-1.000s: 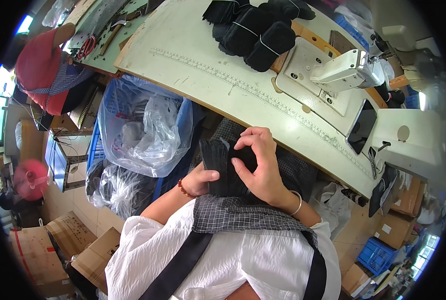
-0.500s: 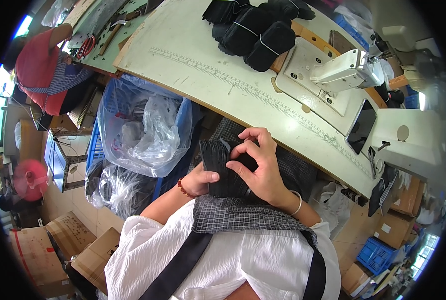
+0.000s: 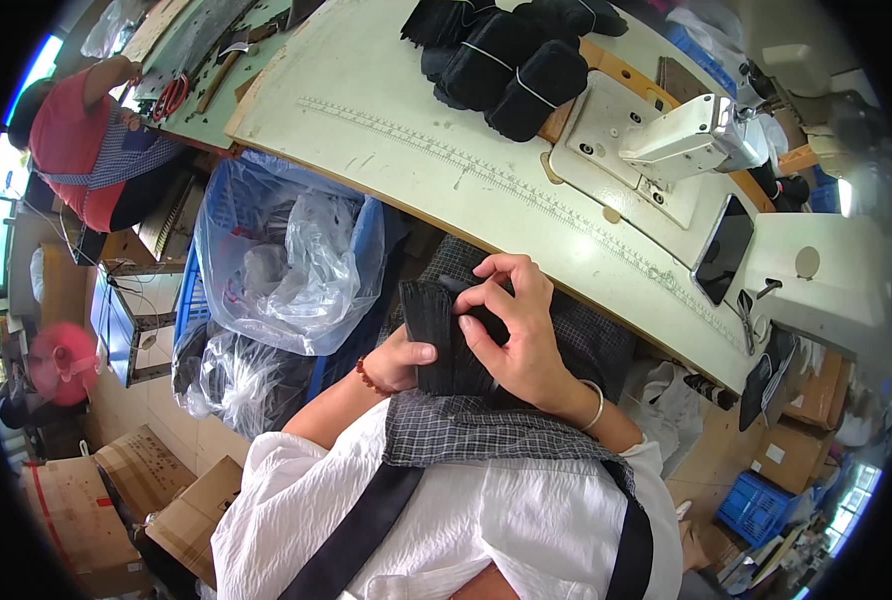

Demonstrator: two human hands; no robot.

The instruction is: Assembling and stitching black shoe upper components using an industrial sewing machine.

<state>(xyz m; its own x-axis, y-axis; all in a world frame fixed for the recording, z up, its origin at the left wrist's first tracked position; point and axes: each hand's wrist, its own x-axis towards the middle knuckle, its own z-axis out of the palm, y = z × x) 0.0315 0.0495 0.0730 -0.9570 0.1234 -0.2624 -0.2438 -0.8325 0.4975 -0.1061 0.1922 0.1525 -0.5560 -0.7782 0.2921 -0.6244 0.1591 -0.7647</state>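
Observation:
A thick stack of black fabric pieces (image 3: 428, 325) stands on edge over my lap, its many thin layers showing along the top. My left hand (image 3: 402, 360) is closed round its lower left side, the thumb pressed across the front. At the stack's right edge is my right hand (image 3: 514, 325), thumb and index finger bent together on the layers, the other fingers curled above. What lies right between those two fingertips is partly hidden. A grey checked apron (image 3: 496, 430) covers my lap beneath the hands.
Ahead, a white sewing table (image 3: 406, 165) carries tied black fabric bundles (image 3: 481, 65), a sewing machine (image 3: 681, 140) and a phone (image 3: 723, 250). A plastic-lined blue basket (image 3: 291, 255) stands left. Another person (image 3: 91, 145) works at the green table (image 3: 191, 90). Cardboard boxes (image 3: 86, 515) sit lower left.
My right fingers have shifted slightly on the layers, and the greyish piece at the stack's top shows less. The other person's head and arm have moved at the far left.

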